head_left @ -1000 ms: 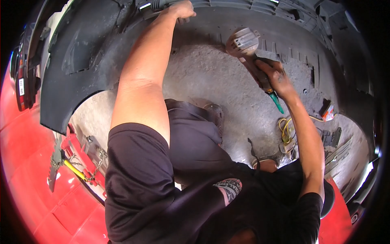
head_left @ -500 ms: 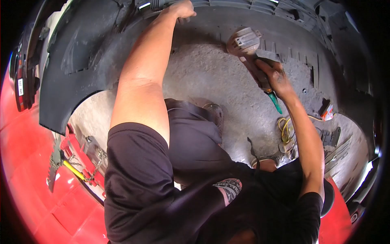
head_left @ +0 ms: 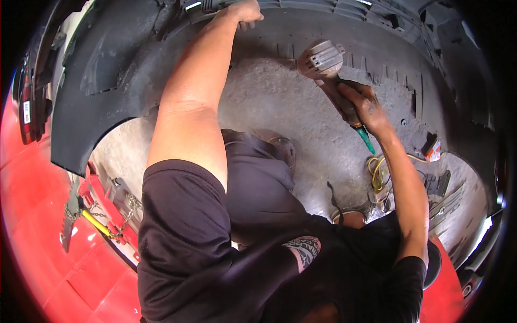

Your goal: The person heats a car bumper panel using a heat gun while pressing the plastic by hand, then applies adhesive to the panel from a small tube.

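At the far edge of the big dark panel [head_left: 110, 116], the left hand [head_left: 247, 12] is set with its fingers curled inward; whether they pinch the rim or merely rest against it cannot be told. The right hand [head_left: 370, 109] is folded round the handle of a power tool [head_left: 323, 59], its thumb and fingers closed on the grip. The tool is aslant, its ribbed grey head toward the panel's far side and the green piece [head_left: 365, 140] at the handle's butt turned back toward the person. Beneath and around it is the grey concrete floor [head_left: 264, 91], which the panel curves about on the left, far and right sides. Near the floor's right edge is a small red-and-white box [head_left: 434, 151], with a yellow cord [head_left: 378, 175] looped nearer the person. Close to the body are a dark-trousered leg [head_left: 258, 177] and a black shirt [head_left: 210, 269] bearing a printed badge. Past the panel's near left corner, a chain [head_left: 131, 207] and a yellow bar [head_left: 97, 223] are beside a red surface [head_left: 37, 215]; farther out, at the left, is a number plate [head_left: 27, 112].
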